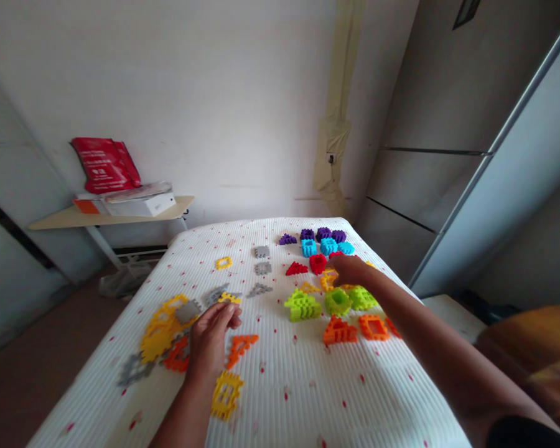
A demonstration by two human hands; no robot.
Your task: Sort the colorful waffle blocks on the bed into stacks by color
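Note:
My left hand (214, 326) pinches a yellow interlocking tile (230, 298), held above grey tiles (214, 294). Over on the right, my right hand (348, 270) reaches to a yellow-orange square tile (328, 280), with its fingers bent and closed at the edge of it. The hand partly hides the yellow-orange group and the red pieces behind. Lime-green stacks (337, 301) stand just in front of it. Beneath and beside my left hand lie a yellow pile (161, 330), an orange triangle tile (241, 350) and a yellow window tile (227, 395).
Purple (307, 234), blue (328, 246), red (317, 264) and orange (340, 331) stacks form rows on the right of the white quilted bed (298, 386). Grey tiles (262, 268) lie mid-bed. A side table (74, 216) stands back left; a grey cabinet (401, 186) is at right.

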